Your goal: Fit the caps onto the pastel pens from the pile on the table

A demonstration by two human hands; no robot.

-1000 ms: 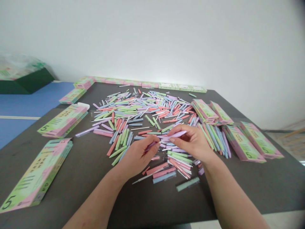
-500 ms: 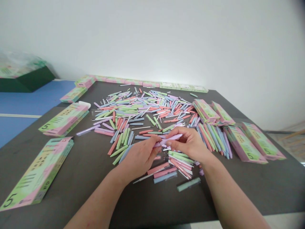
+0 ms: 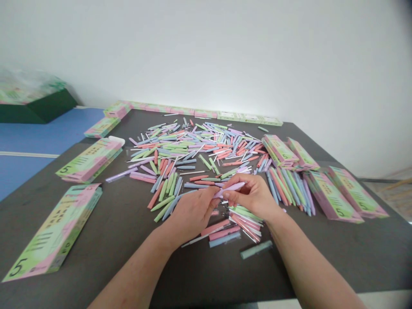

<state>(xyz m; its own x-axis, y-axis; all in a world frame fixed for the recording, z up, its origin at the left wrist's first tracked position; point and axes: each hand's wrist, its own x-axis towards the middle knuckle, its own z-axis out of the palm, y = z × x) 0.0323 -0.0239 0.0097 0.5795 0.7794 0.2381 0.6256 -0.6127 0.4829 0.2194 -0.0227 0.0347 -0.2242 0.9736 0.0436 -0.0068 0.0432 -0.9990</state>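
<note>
My left hand and my right hand meet over the near edge of a big heap of pastel pens and pen parts on a dark table. Between the fingertips of both hands is a lilac pen, lying nearly level. The right hand pinches its barrel; the left hand's fingers close on its left end. Pink, green and blue pens lie right under the hands.
Flat green-and-pink boxes marked 5 lie at the left, at the right and along the far edge. A row of finished pens lies right of my hands. Blue floor is beyond the left edge.
Both hands have drawn closer together and slightly toward me, sliding the lilac pen's two ends together; the view has shifted a little.
</note>
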